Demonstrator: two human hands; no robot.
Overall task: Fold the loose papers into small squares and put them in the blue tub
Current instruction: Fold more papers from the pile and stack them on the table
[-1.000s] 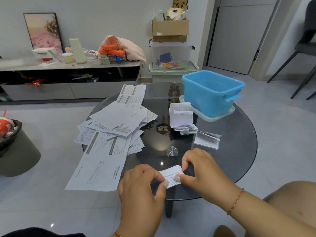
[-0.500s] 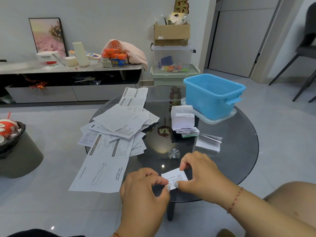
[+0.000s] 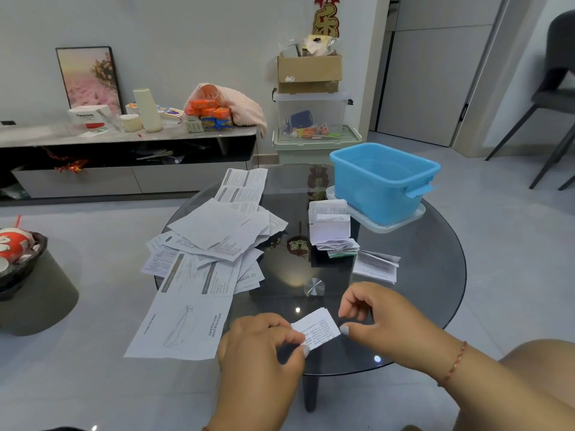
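White folded paper (image 3: pixel 316 328) sits pinched between both hands near the desk (image 3: pixel 435 275) edge: left hand (image 3: pixel 261 353) grips its left corner, right hand (image 3: pixel 379 315) thumb touches its right.

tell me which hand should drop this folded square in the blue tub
Right, probably. The right hand pinches the folded paper along with the left hand, and the blue tub stands on its side.

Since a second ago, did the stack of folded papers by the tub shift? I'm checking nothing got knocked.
No. The stack of folded papers sits at the same spot beside the blue tub, against its clear tray; only the camera shifted.
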